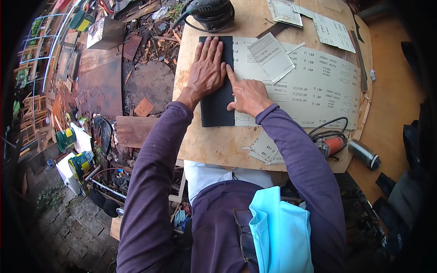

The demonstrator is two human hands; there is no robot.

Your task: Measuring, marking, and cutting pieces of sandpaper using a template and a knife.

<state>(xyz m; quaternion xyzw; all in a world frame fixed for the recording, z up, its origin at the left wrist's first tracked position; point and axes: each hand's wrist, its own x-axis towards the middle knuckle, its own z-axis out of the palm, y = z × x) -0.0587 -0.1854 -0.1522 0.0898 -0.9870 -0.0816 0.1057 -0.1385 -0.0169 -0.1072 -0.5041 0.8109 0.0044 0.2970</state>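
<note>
A large sheet of sandpaper (314, 91) lies on the plywood table with its pale printed back up. Its left part shows as a black strip (217, 109), which looks folded over onto the sheet. Flat on the upper half of this strip rests my left hand (205, 68), fingers stretched out and pointing away from me. My right hand (249, 94) lies beside it at the strip's right edge. Its index finger is extended to the edge, close to the left fingers, its thumb is spread lower down and the other fingers are curled under. Neither hand grasps anything.
Smaller sandpaper pieces (272, 57) lie on the sheet and near my right forearm. A dark green power sander (209, 13) stands at the far edge of the plywood table (195, 145). An orange-red power tool (332, 144) and a metal bottle (364, 154) are at right.
</note>
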